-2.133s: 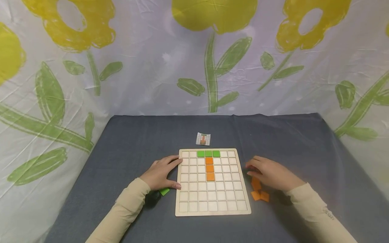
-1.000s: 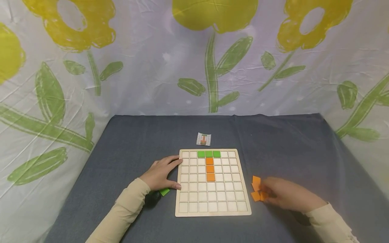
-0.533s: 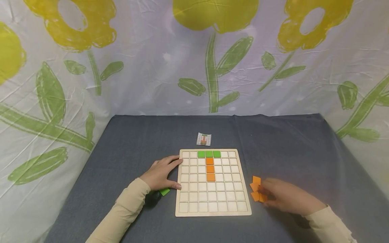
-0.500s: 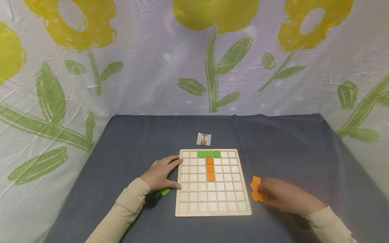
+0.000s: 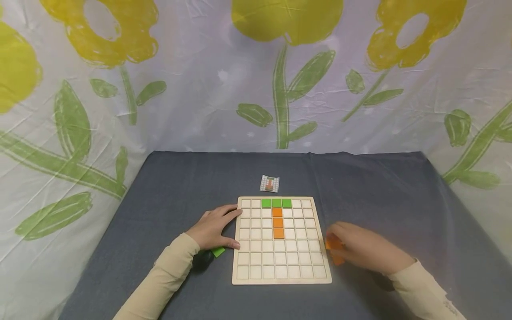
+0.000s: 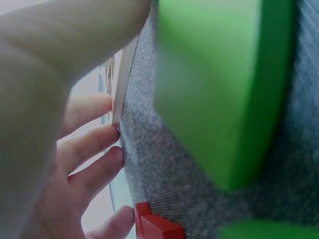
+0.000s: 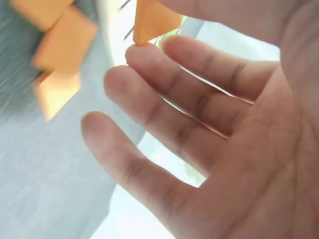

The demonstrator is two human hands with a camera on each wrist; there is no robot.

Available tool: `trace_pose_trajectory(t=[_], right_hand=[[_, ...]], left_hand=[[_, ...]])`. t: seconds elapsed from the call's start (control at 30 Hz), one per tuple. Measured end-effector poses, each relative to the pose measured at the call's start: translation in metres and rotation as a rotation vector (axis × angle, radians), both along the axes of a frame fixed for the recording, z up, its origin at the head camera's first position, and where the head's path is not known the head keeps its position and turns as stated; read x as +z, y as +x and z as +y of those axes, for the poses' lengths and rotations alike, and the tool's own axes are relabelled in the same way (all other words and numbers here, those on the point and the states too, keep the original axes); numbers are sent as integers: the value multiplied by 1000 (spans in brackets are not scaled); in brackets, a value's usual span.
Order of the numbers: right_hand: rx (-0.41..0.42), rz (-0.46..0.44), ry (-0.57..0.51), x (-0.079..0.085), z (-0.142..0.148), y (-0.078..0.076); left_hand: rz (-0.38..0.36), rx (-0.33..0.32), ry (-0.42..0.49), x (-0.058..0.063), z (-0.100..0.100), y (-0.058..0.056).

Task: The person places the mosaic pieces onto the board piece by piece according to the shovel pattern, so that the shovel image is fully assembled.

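Observation:
A pale wooden grid board (image 5: 256, 269) lies on the table, with three green tiles (image 5: 277, 203) along its top row and three orange tiles (image 5: 278, 222) in a column below. At its left edge rests my left hand (image 5: 212, 229), fingers and thumb spread against the rim. Beneath that hand is a loose green tile (image 6: 209, 89), large in the left wrist view. My right hand (image 5: 364, 246), just off the board's right side, pinches an orange tile (image 7: 155, 22) between thumb and fingertips. Several loose orange tiles (image 7: 65, 42) lie below it on the cloth.
A small printed card (image 5: 270, 183) with a coloured grid pattern lies beyond the board. Red pieces (image 6: 160, 226) sit near the left little finger. Dark cloth (image 5: 192, 178) covers the table, and a flower-printed curtain (image 5: 200, 89) hangs behind and at both sides.
My right hand reached back to the loose orange tiles, took one, and has now moved left toward the board with it. The left hand has stayed at the board's edge.

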State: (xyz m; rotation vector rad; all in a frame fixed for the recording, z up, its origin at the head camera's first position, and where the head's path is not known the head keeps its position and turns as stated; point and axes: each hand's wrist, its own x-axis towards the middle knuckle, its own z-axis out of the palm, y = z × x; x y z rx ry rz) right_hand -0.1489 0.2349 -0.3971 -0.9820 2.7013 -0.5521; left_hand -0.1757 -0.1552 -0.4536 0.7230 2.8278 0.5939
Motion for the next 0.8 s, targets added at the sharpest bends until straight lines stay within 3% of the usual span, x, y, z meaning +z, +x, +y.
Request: trace_pose_trajectory(t=[0.1, 0.23, 0.53, 0.8], right_hand=[[1, -1, 44, 3, -15, -4], [83, 137, 80, 5, -34, -10], [272, 320, 7, -2, -74, -19], [331, 341, 6, -11, -100, -20]], left_hand=[[-3, 4, 4, 0, 0, 0], [1, 8, 2, -1, -1, 0], [1, -1, 3, -5, -2, 0], [1, 3, -8, -6, -1, -3]])
